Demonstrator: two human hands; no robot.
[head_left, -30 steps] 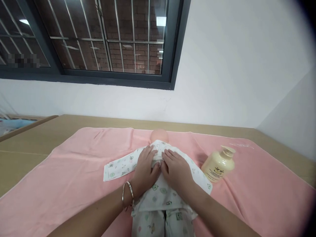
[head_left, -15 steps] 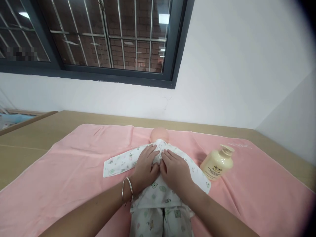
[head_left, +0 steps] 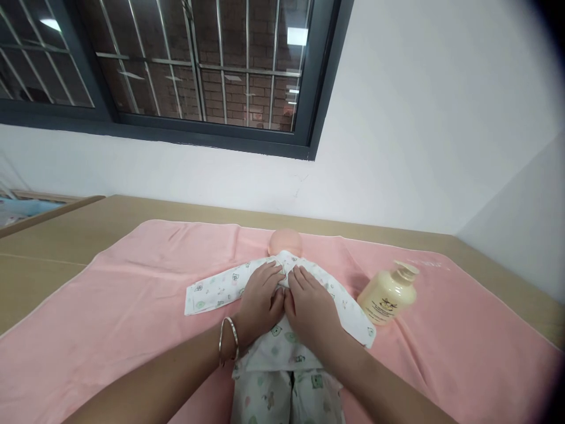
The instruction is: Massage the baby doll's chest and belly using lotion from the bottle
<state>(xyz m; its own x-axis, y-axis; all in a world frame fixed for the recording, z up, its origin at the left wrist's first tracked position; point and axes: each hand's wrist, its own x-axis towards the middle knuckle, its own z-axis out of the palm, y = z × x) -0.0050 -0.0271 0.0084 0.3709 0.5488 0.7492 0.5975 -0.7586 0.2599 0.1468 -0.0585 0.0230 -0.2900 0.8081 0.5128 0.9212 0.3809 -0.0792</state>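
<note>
A doll with a bald pink head [head_left: 285,241] lies on a pink cloth, dressed in a white baby shirt [head_left: 282,353] with small printed animals and leaves. Its sleeves spread to both sides. My left hand [head_left: 262,297], with a bangle at the wrist, rests on the chest, its curled fingers closed on the shirt front. Beside it my right hand [head_left: 311,303] grips the other side of the front. The thumbs almost meet in the middle, and the cloth between fingers and thumbs is mostly hidden. Matching trousers [head_left: 286,397] cover the doll's legs.
A cream pump bottle [head_left: 388,294] leans tilted beside the right-hand sleeve. The pink cloth [head_left: 132,288] covers much of a wooden table [head_left: 48,259]. Behind it rise a white wall [head_left: 397,118] and a dark-framed window [head_left: 203,132] with metal bars.
The shirt's collar, bunched up before, now lies flatter and smoother below the doll's head. Both hands keep nearly the same place. The view has shifted slightly.
</note>
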